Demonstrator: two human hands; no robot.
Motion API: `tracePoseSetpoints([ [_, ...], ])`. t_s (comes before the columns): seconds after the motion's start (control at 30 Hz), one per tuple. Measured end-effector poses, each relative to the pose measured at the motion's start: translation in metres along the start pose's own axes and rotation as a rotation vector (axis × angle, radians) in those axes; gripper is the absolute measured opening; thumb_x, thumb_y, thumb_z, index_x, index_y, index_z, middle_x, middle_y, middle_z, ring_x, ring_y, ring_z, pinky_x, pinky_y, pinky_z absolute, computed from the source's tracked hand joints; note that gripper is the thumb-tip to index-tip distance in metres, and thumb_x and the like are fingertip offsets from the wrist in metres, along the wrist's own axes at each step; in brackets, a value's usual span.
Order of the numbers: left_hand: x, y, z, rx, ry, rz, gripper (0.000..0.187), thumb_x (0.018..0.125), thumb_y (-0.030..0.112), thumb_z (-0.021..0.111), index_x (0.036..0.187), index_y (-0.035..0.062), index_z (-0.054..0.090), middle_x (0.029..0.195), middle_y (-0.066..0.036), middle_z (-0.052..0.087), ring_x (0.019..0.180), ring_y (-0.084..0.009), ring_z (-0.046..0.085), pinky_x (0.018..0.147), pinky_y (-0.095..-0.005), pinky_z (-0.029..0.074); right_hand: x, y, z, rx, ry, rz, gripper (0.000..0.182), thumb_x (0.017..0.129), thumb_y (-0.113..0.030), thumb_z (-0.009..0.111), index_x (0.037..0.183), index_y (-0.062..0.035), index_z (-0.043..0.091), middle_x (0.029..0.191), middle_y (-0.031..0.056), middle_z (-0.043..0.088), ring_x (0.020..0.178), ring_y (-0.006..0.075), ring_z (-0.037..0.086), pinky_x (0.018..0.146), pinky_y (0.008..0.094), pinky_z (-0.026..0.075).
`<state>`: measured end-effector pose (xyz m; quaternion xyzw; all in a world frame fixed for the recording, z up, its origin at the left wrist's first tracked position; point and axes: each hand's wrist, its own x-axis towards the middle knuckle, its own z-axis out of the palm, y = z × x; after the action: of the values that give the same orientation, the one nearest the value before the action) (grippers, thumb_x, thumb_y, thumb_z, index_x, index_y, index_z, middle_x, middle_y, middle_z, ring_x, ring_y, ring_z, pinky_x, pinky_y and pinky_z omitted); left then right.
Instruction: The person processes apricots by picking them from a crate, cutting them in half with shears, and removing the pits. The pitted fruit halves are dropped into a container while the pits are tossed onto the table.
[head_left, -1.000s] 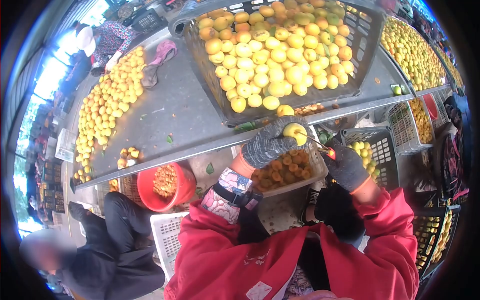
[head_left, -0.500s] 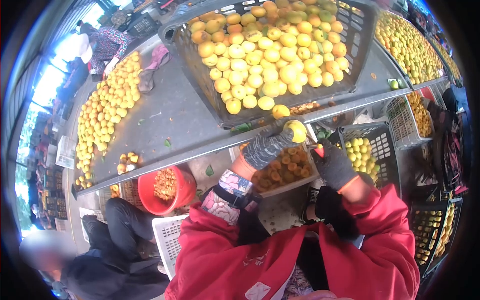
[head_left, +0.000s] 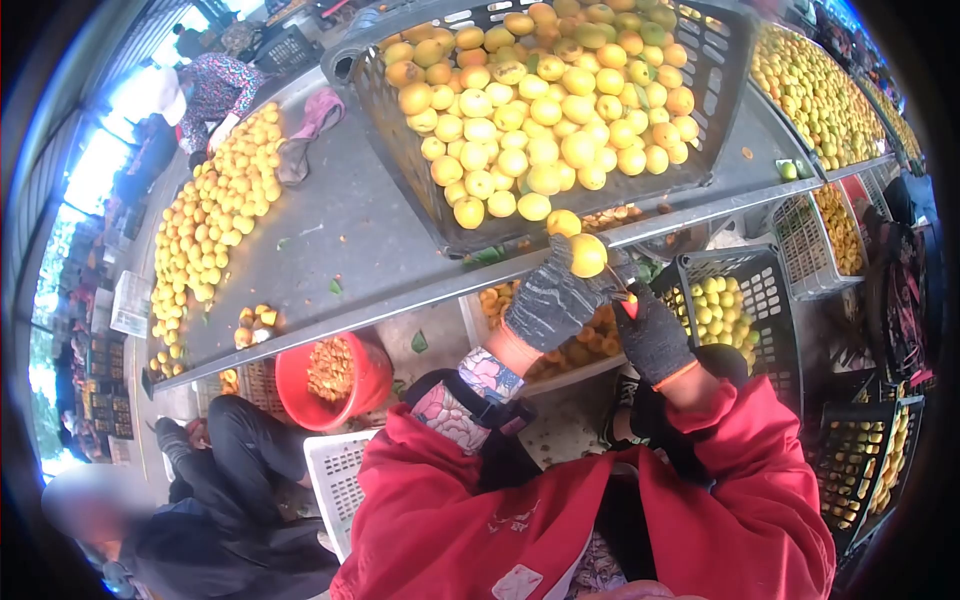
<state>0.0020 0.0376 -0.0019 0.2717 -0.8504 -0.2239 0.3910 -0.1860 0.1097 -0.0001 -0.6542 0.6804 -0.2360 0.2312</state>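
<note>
My left hand, in a grey knit glove, grips a yellow fruit at its fingertips just below the table edge. My right hand, also gloved, holds a small red-handled knife whose tip touches the fruit from the right. Both hands hover over a white crate of cut orange fruit halves. A big dark crate heaped with yellow fruit sits on the grey table right above them.
A red bucket of pits stands lower left beside a seated person in black. A dark basket of greenish fruit is at right. Loose fruit piles cover the table's left; another person works at its far end.
My left hand shifted right and rotated the fruit. My right hand closed in from the right, bringing the knife up against the fruit.
</note>
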Motion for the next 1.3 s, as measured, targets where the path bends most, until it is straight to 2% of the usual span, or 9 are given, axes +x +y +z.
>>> tracePoseSetpoints([
  [0.1,-0.002,0.0,0.013,-0.798,0.075,-0.336,0.037,0.105,0.029,0.047,0.127,0.0004,0.056,0.116,-0.009,0.064,0.11,-0.0181,0.059,0.093,-0.0364,0.051,0.002,-0.006,-0.018,-0.059,-0.048,-0.028,0.034,0.093,-0.028,0.059,0.116,-0.0024,0.059,0.093,0.0259,0.066,0.088,0.0449,0.064,0.074,0.0494,0.051],
  [0.27,-0.004,-0.006,-0.007,-0.363,-0.071,-0.373,0.043,0.095,0.022,0.06,0.138,0.0174,0.054,0.133,-0.01,0.057,0.12,-0.0242,0.057,0.103,-0.0408,0.045,0.008,-0.014,-0.059,-0.262,-0.118,-0.1,0.024,0.093,-0.028,0.056,0.106,-0.0075,0.057,0.085,0.0235,0.066,0.082,0.0439,0.065,0.07,0.0529,0.051],
  [0.43,0.007,0.022,-0.016,-0.624,0.119,-0.463,0.041,0.095,0.026,0.064,0.126,0.0022,0.055,0.122,-0.01,0.062,0.113,-0.0236,0.059,0.098,-0.0377,0.049,0.008,-0.01,-0.041,-0.132,-0.089,-0.066,0.028,0.094,-0.029,0.057,0.109,-0.0053,0.058,0.091,0.0246,0.067,0.087,0.044,0.065,0.074,0.0518,0.051],
  [0.63,-0.005,0.002,0.028,-1.88,0.233,-0.629,0.047,0.098,0.04,0.058,0.126,0.0027,0.053,0.119,-0.011,0.062,0.113,-0.0245,0.059,0.097,-0.0346,0.051,-0.004,-0.008,0.007,0.119,-0.047,0.04,0.03,0.094,-0.029,0.058,0.104,-0.0012,0.06,0.089,0.0258,0.066,0.087,0.0452,0.064,0.073,0.0507,0.05],
  [0.83,0.004,0.002,-0.001,-1.465,0.235,-0.838,0.037,0.093,0.02,0.069,0.122,-0.0018,0.059,0.113,-0.01,0.066,0.1,-0.0181,0.063,0.09,-0.0329,0.053,0.007,-0.011,-0.019,-0.009,-0.025,-0.127,0.028,0.095,-0.028,0.055,0.104,-0.0019,0.055,0.088,0.0282,0.065,0.087,0.0488,0.061,0.074,0.0539,0.049],
  [0.93,0.01,-0.001,-0.014,-0.549,0.096,-0.513,0.032,0.094,0.02,0.066,0.119,-0.0001,0.062,0.104,-0.005,0.066,0.094,-0.0113,0.06,0.083,-0.0273,0.054,0.016,-0.016,-0.036,-0.088,-0.13,-0.069,0.025,0.094,-0.024,0.055,0.104,-0.0017,0.057,0.09,0.028,0.065,0.088,0.0473,0.062,0.074,0.053,0.049],
  [1.07,0.016,0.017,-0.018,-0.676,0.112,-0.668,0.041,0.091,0.019,0.07,0.124,-0.002,0.058,0.104,-0.014,0.068,0.09,-0.0225,0.064,0.082,-0.0363,0.051,0.014,-0.015,-0.021,-0.077,-0.056,-0.06,0.029,0.094,-0.029,0.056,0.106,-0.0024,0.057,0.091,0.0274,0.065,0.088,0.0477,0.062,0.074,0.0535,0.05],
  [1.17,-0.008,-0.006,0.018,-0.022,0.197,-0.226,0.047,0.101,0.037,0.055,0.129,-0.0015,0.053,0.113,-0.007,0.065,0.098,-0.0185,0.063,0.09,-0.0317,0.051,0.009,-0.015,0.007,0.145,-0.002,0.012,0.031,0.095,-0.03,0.055,0.106,-0.0012,0.057,0.09,0.0276,0.065,0.087,0.0485,0.061,0.075,0.0534,0.049],
  [1.3,-0.009,-0.02,0.029,-0.501,0.114,-0.382,0.037,0.103,0.022,0.049,0.131,-0.0021,0.049,0.119,-0.01,0.062,0.107,-0.021,0.061,0.091,-0.0341,0.052,0.008,-0.015,0.025,0.169,0.065,0.016,0.033,0.095,-0.033,0.056,0.107,-0.0023,0.056,0.089,0.0278,0.064,0.088,0.0484,0.061,0.073,0.0536,0.048],
])
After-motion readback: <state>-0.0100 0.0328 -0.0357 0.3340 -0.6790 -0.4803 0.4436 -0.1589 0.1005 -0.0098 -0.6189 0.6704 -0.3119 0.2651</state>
